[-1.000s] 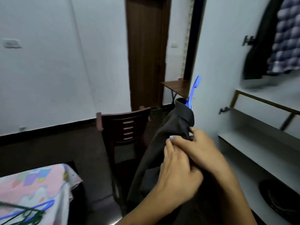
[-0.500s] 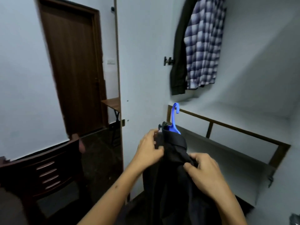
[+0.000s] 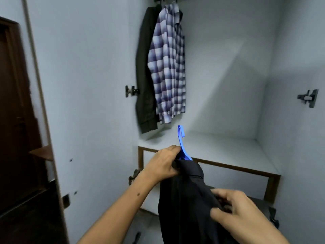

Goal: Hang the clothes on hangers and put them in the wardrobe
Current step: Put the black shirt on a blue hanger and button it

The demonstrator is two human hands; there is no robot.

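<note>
So I'm facing the open wardrobe, a plaid shirt and a dark garment already hanging inside. My dark shirt sits on the blue hanger out front; left hand grips its collar, right hand pinches the fabric lower down.

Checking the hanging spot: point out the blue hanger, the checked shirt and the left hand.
blue hanger (image 3: 181,136), head view, hook stem.
checked shirt (image 3: 168,67), head view, front panel.
left hand (image 3: 162,163), head view, back of hand.

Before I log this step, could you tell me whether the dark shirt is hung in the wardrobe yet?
Not yet: both hands hold the dark shirt, its blue hanger hooked on nothing.
</note>
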